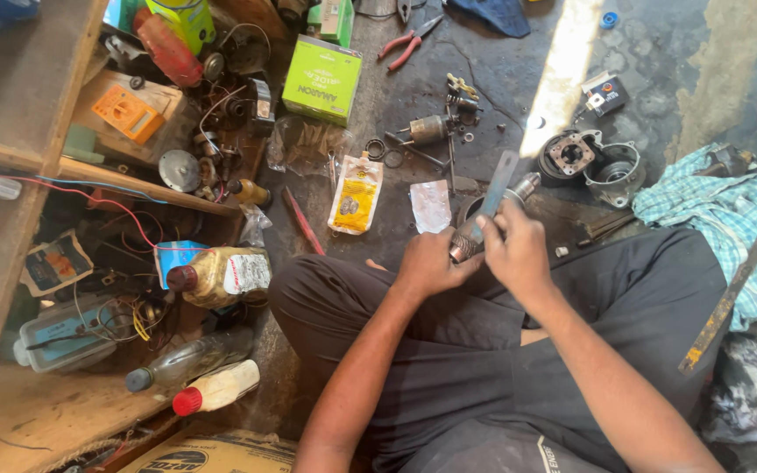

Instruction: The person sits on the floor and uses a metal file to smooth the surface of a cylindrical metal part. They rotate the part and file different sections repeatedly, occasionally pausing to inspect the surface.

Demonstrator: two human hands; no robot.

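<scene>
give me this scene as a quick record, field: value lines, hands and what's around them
setting: person sitting cross-legged on a dirty concrete floor
left hand: grips a ribbed metal rotor near its lower end
right hand: holds a flat metal strip against the rotor
rotor shaft: sticks out past the hands
ahead of hands: yellow packet, clear packet, round housings
further off: green box, red pliers
left side: wooden shelf, bottles
right side: checked cloth, rusty bar
</scene>
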